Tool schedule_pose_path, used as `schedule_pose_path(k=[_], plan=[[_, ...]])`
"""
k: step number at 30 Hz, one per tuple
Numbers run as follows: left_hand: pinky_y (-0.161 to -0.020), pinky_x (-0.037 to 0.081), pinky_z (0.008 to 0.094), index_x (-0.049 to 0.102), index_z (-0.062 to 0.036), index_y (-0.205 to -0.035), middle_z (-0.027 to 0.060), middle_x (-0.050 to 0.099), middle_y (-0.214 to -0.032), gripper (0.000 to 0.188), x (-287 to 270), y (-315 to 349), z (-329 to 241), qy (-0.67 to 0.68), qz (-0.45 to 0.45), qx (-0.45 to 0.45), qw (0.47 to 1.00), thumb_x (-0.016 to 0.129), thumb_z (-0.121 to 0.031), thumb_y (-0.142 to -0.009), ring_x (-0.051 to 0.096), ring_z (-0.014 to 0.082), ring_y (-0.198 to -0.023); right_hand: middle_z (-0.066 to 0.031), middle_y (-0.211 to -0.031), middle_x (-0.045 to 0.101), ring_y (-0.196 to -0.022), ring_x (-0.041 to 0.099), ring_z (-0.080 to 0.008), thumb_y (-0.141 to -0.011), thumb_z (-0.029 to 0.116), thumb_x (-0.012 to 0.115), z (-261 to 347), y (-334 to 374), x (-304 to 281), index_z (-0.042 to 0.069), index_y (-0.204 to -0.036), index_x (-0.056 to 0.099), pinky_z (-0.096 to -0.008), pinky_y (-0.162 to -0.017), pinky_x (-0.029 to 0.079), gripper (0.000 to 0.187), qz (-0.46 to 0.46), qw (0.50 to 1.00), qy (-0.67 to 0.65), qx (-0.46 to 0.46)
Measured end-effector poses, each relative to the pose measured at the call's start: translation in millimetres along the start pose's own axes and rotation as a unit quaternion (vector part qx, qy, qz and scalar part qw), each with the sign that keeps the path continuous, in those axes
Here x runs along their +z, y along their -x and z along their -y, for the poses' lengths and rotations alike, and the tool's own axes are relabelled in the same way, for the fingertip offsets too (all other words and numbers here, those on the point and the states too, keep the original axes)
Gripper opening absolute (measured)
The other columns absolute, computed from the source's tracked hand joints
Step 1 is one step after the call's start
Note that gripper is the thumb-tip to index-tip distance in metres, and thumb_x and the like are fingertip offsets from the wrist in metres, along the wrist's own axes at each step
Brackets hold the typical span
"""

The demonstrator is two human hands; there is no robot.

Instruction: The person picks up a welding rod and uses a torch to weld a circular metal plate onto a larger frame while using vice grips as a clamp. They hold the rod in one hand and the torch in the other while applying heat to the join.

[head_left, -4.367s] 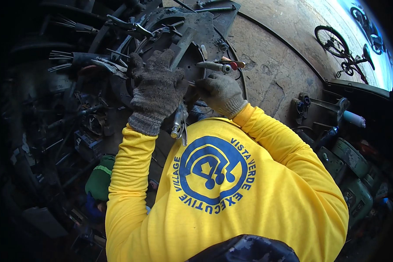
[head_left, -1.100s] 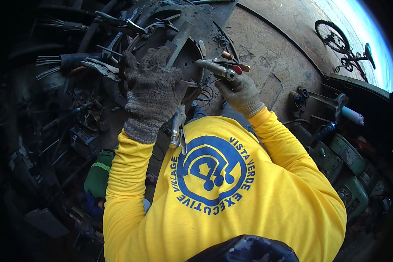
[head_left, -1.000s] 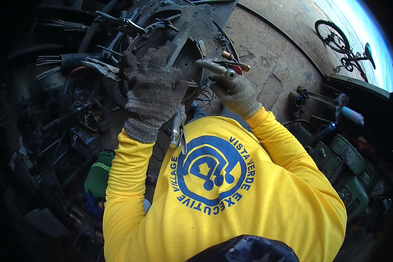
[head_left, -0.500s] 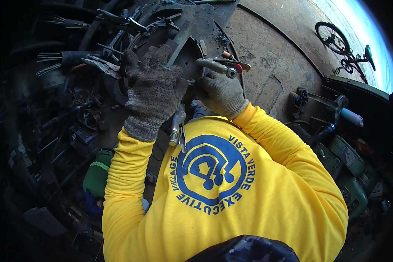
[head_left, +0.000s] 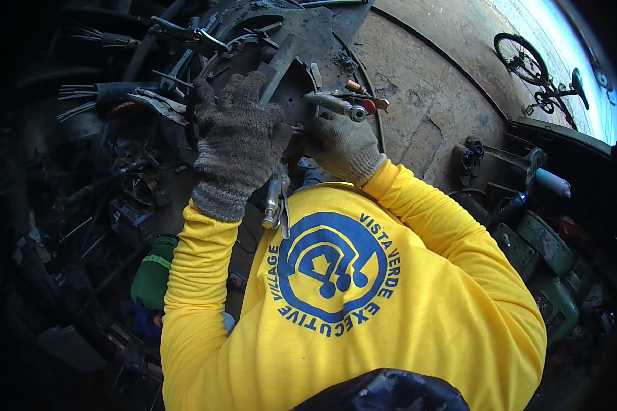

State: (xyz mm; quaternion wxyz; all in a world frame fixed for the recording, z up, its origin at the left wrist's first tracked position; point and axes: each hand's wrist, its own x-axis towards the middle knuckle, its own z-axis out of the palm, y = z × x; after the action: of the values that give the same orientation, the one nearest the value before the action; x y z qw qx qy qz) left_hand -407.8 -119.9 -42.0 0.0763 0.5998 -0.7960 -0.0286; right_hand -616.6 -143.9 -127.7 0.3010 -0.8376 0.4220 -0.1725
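Note:
My left hand (head_left: 234,140), in a dark grey knit glove, lies over the near left part of a dark round metal workpiece (head_left: 296,103), fingers stretched across it. My right hand (head_left: 344,145), in a paler glove, is curled closed at the workpiece's near right edge. A thin piece shows between the hands, but what the right fingers hold is hidden. Just above the right hand are locking pliers (head_left: 332,104) and a red-and-copper-coloured part (head_left: 369,105). More locking pliers (head_left: 274,202) hang at the near edge, beside my left wrist. A flat metal bar (head_left: 281,65) lies across the workpiece.
Locking pliers (head_left: 159,104) sit left of the workpiece, with another pair (head_left: 188,33) farther off. A cable (head_left: 380,130) runs down the right side. Green machinery (head_left: 545,253) stands at right, a bicycle (head_left: 545,79) beyond. A green bundle (head_left: 152,274) is at lower left.
Both hands have shifted very slightly left. The locking pliers by the right hand and those at the near edge have moved a little left too.

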Motion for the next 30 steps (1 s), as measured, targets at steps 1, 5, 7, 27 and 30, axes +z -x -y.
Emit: schedule_pose_path(k=[1, 5, 7, 27, 30], plan=[[-0.128, 0.007, 0.0684, 0.078, -0.0175, -0.101, 0.0156, 0.057, -0.141, 0.023, -1.0, -0.5, -0.4, -0.003, 0.001, -0.002, 1.0, 0.081, -0.033, -0.084, 0.05, 0.0334, -0.141, -0.0118, -0.103, 0.075, -0.097, 0.072, -0.0339, -0.084, 0.021, 0.077, 0.2, 0.3, 0.4, 0.013, -0.102, 0.081, -0.0453, -0.082, 0.059, 0.02, -0.001, 1.0, -0.003, 0.006], [-0.128, 0.007, 0.0674, 0.079, -0.0178, -0.101, 0.0152, 0.057, -0.142, 0.023, -3.1, -0.1, -1.7, -0.004, -0.001, -0.004, 1.0, 0.083, -0.031, -0.083, 0.05, 0.0336, -0.142, -0.0145, -0.097, 0.075, -0.088, 0.073, -0.0347, -0.088, 0.026, 0.072, -1.7, 4.9, 5.1, 0.011, -0.101, 0.079, -0.0457, -0.076, 0.059, 0.021, -0.018, 1.0, -0.01, 0.008], [-0.128, 0.008, 0.0673, 0.08, -0.018, -0.101, 0.0151, 0.058, -0.142, 0.023, -3.2, -0.3, -2.0, -0.005, -0.001, -0.003, 1.0, 0.084, -0.03, -0.082, 0.05, 0.034, -0.142, -0.0143, -0.095, 0.075, -0.086, 0.073, -0.0346, -0.089, 0.026, 0.072, -1.4, 5.8, 5.1, 0.011, -0.1, 0.079, -0.0451, -0.075, 0.059, 0.02, -0.025, 1.0, -0.009, 0.006], [-0.128, 0.009, 0.0667, 0.08, -0.018, -0.101, 0.0159, 0.058, -0.142, 0.023, -4.4, -1.1, -2.9, -0.017, 0.007, -0.008, 1.0, 0.083, -0.03, -0.082, 0.052, 0.0332, -0.14, -0.0148, -0.094, 0.075, -0.086, 0.073, -0.0362, -0.087, 0.026, 0.071, -4.2, 7.5, 8.3, 0.011, -0.098, 0.079, -0.0473, -0.075, 0.059, 0.02, -0.041, 0.998, -0.044, -0.017], [-0.128, 0.009, 0.0663, 0.08, -0.0179, -0.101, 0.0158, 0.058, -0.141, 0.022, -5.1, -0.6, -4.4, -0.023, 0.011, -0.011, 1.0, 0.084, -0.029, -0.082, 0.052, 0.0329, -0.14, -0.0144, -0.095, 0.076, -0.087, 0.074, -0.0333, -0.089, 0.024, 0.072, -3.6, 6.4, -6.3, 0.011, -0.103, 0.079, -0.0441, -0.077, 0.059, 0.02, 0.016, 0.998, -0.066, -0.008]])
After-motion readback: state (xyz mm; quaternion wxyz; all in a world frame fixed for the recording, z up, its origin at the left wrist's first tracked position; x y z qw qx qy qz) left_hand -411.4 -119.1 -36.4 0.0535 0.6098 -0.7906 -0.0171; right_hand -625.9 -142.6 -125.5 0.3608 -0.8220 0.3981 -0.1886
